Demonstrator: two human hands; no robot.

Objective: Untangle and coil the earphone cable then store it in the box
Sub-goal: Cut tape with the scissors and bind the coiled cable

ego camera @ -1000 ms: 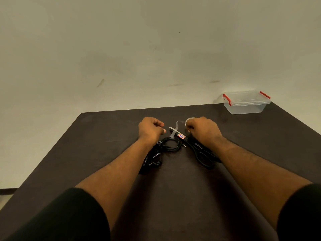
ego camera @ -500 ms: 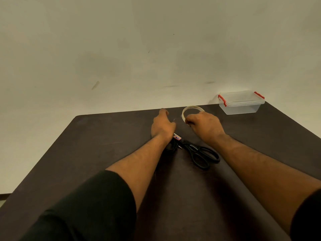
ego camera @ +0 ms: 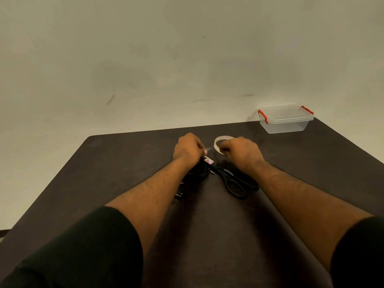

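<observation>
A black coiled earphone cable lies on the dark table, mostly hidden under my left wrist, with its plug sticking out to the right. My right hand grips a roll of clear tape held upright above the table. My left hand pinches the free end of the tape, drawn out a short way from the roll. The clear plastic box with red clips stands closed at the far right corner, well away from both hands.
Black-handled scissors lie on the table under my right wrist, their blade tips with a red-and-white label pointing at the cable. A plain wall stands behind the table's far edge.
My left hand has drawn back from the far side toward the roll and now pinches the tape end. The tape roll stays held in my right hand. Cable and scissors have not moved.
</observation>
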